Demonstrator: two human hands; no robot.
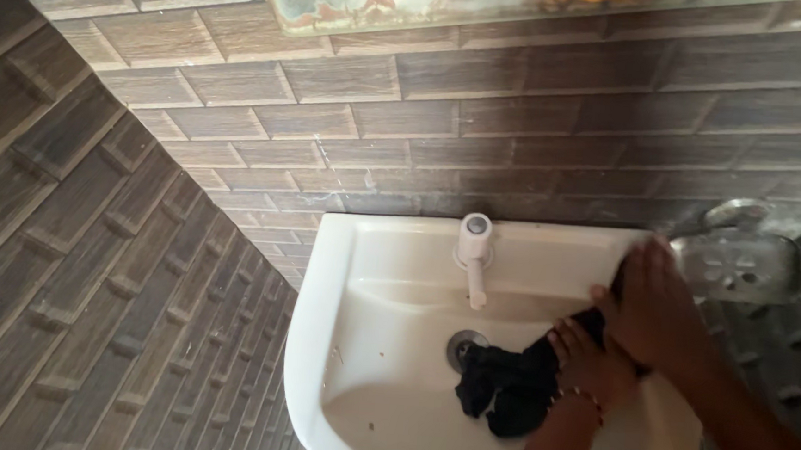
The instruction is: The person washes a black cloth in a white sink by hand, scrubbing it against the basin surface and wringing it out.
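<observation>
Head view
Cloth: a black cloth (513, 382) lay bunched in the white basin (342, 277), beside the drain (463, 347), looking wet and crumpled.
Left hand (591, 362): closed on the cloth, pinning it low.
Right hand (650, 310): fingers curled over the cloth's upper end, apparently gripping it.
Tap (474, 257): above, no water visible.

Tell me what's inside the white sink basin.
Inside the sink lies a black cloth, gripped by the left hand and the right hand. The metal drain shows beside it, partly covered. The basin floor under the cloth and hands is hidden.
</observation>
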